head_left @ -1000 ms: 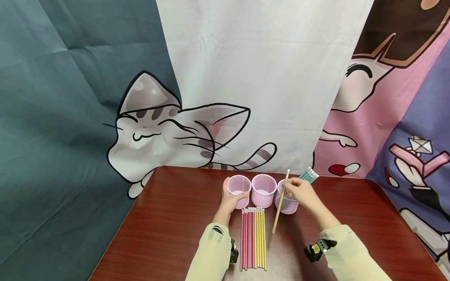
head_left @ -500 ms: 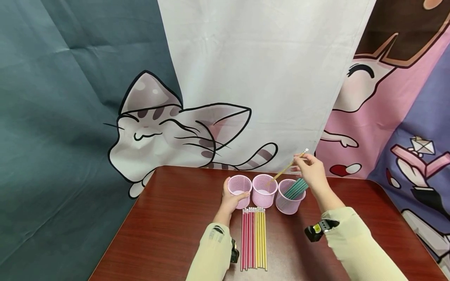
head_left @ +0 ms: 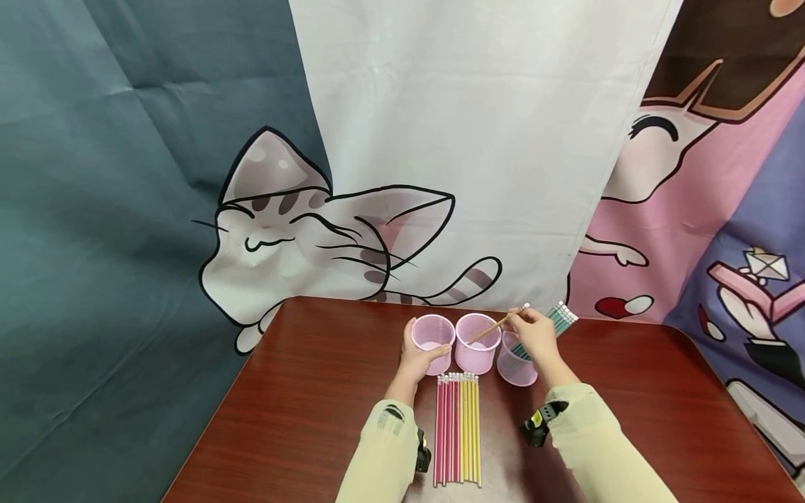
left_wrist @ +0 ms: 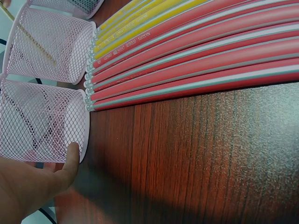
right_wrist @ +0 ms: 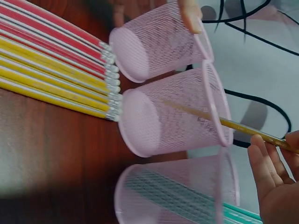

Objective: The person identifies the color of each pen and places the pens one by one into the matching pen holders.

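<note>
Three pink mesh pen cups stand side by side near the table's back edge. My left hand [head_left: 416,360] grips the left cup [head_left: 434,328], its thumb across the front and its fingers round the far side. My right hand [head_left: 536,339] pinches a yellow pencil [right_wrist: 238,127] near its eraser end. That pencil slants down into the middle cup [head_left: 476,360], as the right wrist view shows through the mesh. Several green pencils [head_left: 562,318] lean in the right cup [head_left: 517,374], partly behind my right hand. Through the left cup's mesh [left_wrist: 42,121], no pencils show.
In front of the cups lies a row of pencils, red ones [head_left: 447,429] on the left and yellow ones [head_left: 471,429] on the right, eraser ends towards the cups. A printed cloth [head_left: 490,140] hangs behind the brown table [head_left: 302,398]. Dark cords [right_wrist: 261,100] show beyond the cups.
My right hand has lifted the yellow pencil, tilted it over the middle cup and lowered its end inside. My left hand keeps its grip on the left cup.
</note>
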Demonstrator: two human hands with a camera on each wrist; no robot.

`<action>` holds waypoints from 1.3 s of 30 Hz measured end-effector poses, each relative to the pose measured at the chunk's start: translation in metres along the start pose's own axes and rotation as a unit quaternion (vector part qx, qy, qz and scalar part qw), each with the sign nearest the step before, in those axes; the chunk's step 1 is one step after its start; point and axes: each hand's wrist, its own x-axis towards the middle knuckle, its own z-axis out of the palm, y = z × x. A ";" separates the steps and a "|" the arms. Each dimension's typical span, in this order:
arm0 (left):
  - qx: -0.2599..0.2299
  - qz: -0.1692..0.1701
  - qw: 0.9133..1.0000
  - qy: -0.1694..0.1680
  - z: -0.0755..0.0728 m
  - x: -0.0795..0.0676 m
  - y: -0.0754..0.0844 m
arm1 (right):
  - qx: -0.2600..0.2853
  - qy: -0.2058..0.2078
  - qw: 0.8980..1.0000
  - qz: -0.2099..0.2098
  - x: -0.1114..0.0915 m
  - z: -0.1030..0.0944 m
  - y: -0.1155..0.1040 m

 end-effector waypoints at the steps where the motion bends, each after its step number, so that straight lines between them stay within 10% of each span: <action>1: 0.000 0.000 1.000 0.000 0.000 0.002 -0.004 | -0.006 -0.002 1.000 0.006 -0.001 0.001 0.002; 17: 0.023 -0.002 1.000 0.008 0.004 0.018 -0.034 | -0.039 0.008 0.998 0.041 -0.002 0.000 0.012; 25: -0.001 -0.002 1.000 0.001 0.001 -0.005 0.009 | 0.007 0.000 0.999 0.051 -0.003 -0.002 0.007; 32: -0.002 -0.004 1.000 0.000 0.001 -0.007 0.011 | 0.041 -0.004 0.997 0.058 -0.006 -0.007 0.006; 39: -0.004 0.004 1.000 0.006 0.001 0.010 -0.017 | -0.119 0.145 0.982 -0.024 -0.017 -0.006 0.007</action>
